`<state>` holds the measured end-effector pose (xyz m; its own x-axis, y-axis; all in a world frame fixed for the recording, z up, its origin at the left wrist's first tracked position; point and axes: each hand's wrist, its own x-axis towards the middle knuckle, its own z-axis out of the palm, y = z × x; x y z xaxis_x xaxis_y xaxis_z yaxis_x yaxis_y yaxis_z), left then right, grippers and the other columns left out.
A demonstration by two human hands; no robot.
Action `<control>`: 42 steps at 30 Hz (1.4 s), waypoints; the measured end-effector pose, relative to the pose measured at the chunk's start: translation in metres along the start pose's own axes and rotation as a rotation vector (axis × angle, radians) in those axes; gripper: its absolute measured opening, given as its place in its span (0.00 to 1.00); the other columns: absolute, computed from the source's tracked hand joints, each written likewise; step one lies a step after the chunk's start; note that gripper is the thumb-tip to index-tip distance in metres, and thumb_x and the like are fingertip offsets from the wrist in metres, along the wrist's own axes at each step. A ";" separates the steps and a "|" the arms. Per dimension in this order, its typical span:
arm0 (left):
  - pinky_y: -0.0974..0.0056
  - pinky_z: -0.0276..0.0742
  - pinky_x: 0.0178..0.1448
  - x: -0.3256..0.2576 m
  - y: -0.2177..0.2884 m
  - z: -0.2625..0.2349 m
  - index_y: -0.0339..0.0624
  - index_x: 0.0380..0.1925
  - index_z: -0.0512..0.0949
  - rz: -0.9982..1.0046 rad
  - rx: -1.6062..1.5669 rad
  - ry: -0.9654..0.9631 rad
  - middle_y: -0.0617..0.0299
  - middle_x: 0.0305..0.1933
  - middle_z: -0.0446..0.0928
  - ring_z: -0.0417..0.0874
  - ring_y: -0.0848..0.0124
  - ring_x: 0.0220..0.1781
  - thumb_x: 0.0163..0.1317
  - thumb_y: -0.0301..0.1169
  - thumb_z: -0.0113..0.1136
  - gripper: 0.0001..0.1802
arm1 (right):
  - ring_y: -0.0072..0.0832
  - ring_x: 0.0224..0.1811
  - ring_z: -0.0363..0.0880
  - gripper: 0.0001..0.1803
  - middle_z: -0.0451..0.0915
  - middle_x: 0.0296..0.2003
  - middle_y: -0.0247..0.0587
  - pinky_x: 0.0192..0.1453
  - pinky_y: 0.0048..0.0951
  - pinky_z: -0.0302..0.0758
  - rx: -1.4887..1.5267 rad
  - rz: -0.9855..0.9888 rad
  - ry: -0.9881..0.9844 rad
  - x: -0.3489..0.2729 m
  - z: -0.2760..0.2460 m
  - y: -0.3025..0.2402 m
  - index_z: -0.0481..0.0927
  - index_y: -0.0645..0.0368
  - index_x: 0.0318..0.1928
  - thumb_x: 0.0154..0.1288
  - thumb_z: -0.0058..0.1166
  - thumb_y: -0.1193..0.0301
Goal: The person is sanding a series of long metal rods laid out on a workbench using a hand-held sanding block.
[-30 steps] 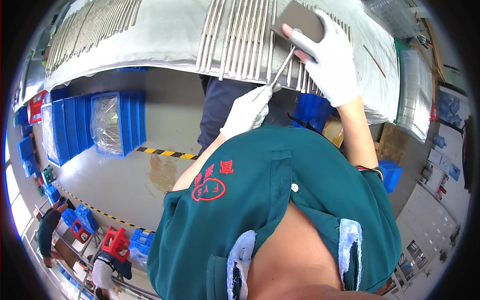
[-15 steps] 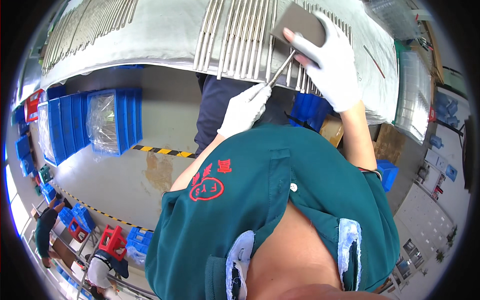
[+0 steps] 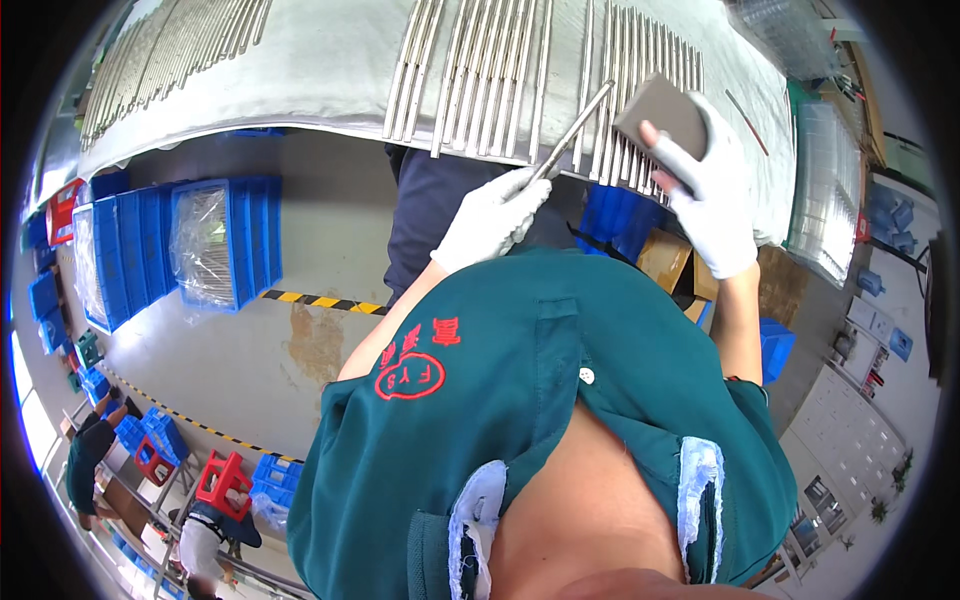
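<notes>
My left hand (image 3: 490,220), in a white glove, is closed round the lower end of a slim metal rod (image 3: 576,127). The rod slants up and to the right over the table's near edge. In my right hand (image 3: 718,212) is a flat grey-brown block that looks like a sanding sponge (image 3: 664,116). That hand's glove leaves some fingertips bare. A gap separates the sponge from the rod's upper end. Beneath them, several metal rods (image 3: 488,80) lie side by side on the pale table cover, and another group (image 3: 640,105) lies below the sponge.
More rods (image 3: 175,60) lie at the table's far left (image 3: 330,75). A thin reddish-brown stick (image 3: 746,122) rests at the right. Clear plastic trays (image 3: 826,190) stand at the right edge. Blue crates (image 3: 228,245) are stacked on the floor at left; two people work farther off at lower left.
My right hand with the sponge has moved right and toward me, off the rod. The rod's upper end now shows uncovered. My left hand has barely moved.
</notes>
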<state>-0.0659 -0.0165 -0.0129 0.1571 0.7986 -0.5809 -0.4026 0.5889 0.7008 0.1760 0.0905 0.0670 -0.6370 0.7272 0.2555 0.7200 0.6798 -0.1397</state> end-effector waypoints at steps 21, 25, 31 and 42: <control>0.58 0.78 0.40 0.000 -0.006 0.003 0.53 0.65 0.77 0.181 0.765 0.187 0.57 0.27 0.79 0.83 0.66 0.30 0.75 0.46 0.57 0.23 | 0.53 0.60 0.77 0.35 0.74 0.64 0.56 0.63 0.45 0.76 -0.094 -0.052 0.109 0.040 0.018 -0.016 0.84 0.27 0.62 0.52 0.71 0.72; 0.59 0.78 0.41 0.000 -0.008 0.004 0.54 0.62 0.78 0.189 0.710 0.187 0.57 0.28 0.80 0.84 0.64 0.31 0.75 0.46 0.57 0.21 | 0.53 0.62 0.76 0.34 0.72 0.65 0.58 0.64 0.46 0.75 -0.080 0.020 -0.031 -0.005 0.000 -0.009 0.84 0.28 0.61 0.52 0.72 0.72; 0.61 0.79 0.41 0.001 -0.010 0.000 0.49 0.60 0.81 0.200 0.599 0.202 0.58 0.29 0.82 0.85 0.67 0.31 0.75 0.44 0.57 0.19 | 0.52 0.64 0.75 0.33 0.72 0.66 0.56 0.67 0.47 0.74 -0.028 0.067 -0.010 -0.021 -0.016 -0.010 0.85 0.27 0.60 0.52 0.72 0.70; 0.59 0.81 0.43 0.000 -0.015 -0.003 0.44 0.61 0.80 0.374 0.620 0.199 0.55 0.33 0.85 0.85 0.63 0.32 0.76 0.43 0.57 0.21 | 0.53 0.60 0.77 0.38 0.73 0.64 0.56 0.62 0.46 0.77 -0.040 0.007 -0.025 0.023 -0.007 -0.028 0.84 0.26 0.60 0.47 0.73 0.74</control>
<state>-0.0622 -0.0259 -0.0245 -0.0803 0.9563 -0.2810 0.1935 0.2916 0.9368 0.1432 0.0871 0.0838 -0.6384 0.7344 0.2304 0.7344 0.6708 -0.1032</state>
